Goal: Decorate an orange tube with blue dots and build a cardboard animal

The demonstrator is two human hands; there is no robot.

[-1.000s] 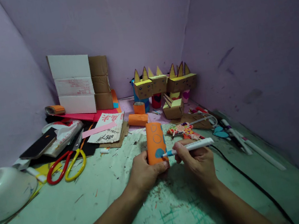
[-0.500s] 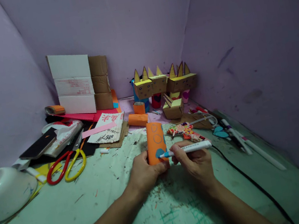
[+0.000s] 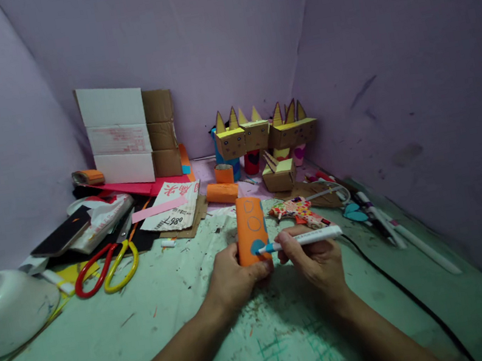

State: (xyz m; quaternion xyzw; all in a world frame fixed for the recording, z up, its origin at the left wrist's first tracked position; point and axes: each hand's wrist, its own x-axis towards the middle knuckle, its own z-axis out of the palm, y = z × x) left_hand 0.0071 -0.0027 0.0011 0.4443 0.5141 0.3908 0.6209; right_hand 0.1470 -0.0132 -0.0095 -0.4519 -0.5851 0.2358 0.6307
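An orange paper-covered tube [image 3: 245, 229] stands tilted at the middle of the table, with outlined ovals on its face and a filled blue spot near its lower end. My left hand [image 3: 233, 274] is wrapped round the bottom of the tube. Between the thumb and fingers of my right hand [image 3: 311, 255] is a white marker [image 3: 315, 236]. The marker's blue tip touches the blue spot. Behind the tube lies a second orange roll [image 3: 223, 193], beside a short upright orange piece [image 3: 224, 174].
Red and yellow scissors [image 3: 121, 265], a phone [image 3: 62, 232] and a white pot [image 3: 8, 309] are at left. Cardboard box heads with ears [image 3: 280, 176] stand at the back. A patterned glue gun [image 3: 297, 211], its black cable [image 3: 397, 287] and pens [image 3: 379, 216] lie at right.
The marker in my right hand has shifted very slightly to the right across the blue spot. My left hand keeps its hold on the tube.
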